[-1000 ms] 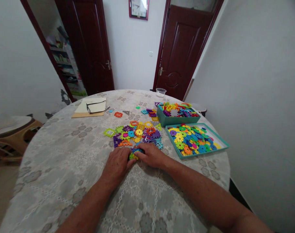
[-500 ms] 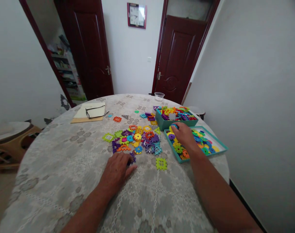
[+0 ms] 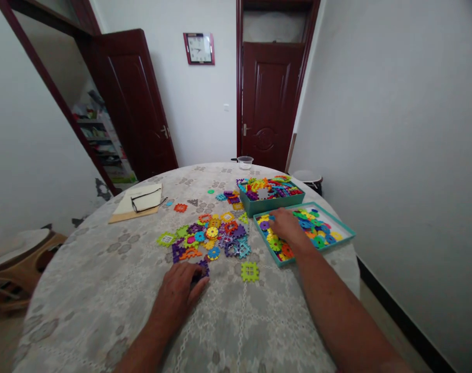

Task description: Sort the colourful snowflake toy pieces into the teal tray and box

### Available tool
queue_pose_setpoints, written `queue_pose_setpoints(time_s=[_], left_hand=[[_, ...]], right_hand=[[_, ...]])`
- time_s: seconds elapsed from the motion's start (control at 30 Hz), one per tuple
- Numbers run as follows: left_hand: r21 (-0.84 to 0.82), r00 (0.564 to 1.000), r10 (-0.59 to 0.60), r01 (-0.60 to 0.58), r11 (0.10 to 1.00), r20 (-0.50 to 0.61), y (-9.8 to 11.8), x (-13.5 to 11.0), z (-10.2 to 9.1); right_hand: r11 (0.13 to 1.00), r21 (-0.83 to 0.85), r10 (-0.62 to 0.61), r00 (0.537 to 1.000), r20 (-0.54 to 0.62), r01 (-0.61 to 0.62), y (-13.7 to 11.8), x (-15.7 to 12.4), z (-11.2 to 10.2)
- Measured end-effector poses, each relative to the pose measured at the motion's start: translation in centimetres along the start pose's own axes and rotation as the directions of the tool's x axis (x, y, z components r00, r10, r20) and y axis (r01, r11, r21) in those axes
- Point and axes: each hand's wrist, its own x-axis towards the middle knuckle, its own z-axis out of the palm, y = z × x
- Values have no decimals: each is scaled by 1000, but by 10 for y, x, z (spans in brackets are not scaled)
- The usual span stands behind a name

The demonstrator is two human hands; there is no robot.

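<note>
My left hand rests on the tablecloth at the near edge of a loose pile of plastic building pieces. Its fingers curl round a purple notched piece, which shows between the thumb and forefinger. Over the left side of a shallow teal-rimmed tray, my right hand points down with its fingers bent together. A bit of a blue disc-shaped piece shows at these fingertips, mostly covered by the hand. Colourful notched discs fill much of the tray. One lime square piece lies between the hands.
Behind the tray stands a deeper teal box heaped with pieces. Eyeglasses lie on a paper pad at the left. A clear plastic bowl sits at the table's far edge. A few stray pieces lie beyond the pile.
The camera view has tilted up and turned slightly right. My right hand has lowered a little towards the discs in the tray. My left hand keeps its place by the purple piece.
</note>
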Motion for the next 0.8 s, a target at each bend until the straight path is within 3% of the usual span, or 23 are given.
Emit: queue_pose_setpoints(time_s=[0.2, 0.47, 0.63, 0.8], left_hand=[[41, 1000, 21, -21, 999, -11, 1, 0, -1], [108, 999, 33, -32, 994, -10, 2, 1, 0], [117, 999, 49, -46, 992, -17, 2, 1, 0], [113, 997, 66, -62, 992, -32, 0, 1, 2]], right_hand=[[994, 7, 106, 993, 56, -107, -1, -5, -6], [972, 67, 226, 974, 18, -227, -2, -8, -18], [996, 78, 62, 991, -115, -53, -32, -21, -14], [986, 80, -138, 984, -112, 148, -65, -34, -5]])
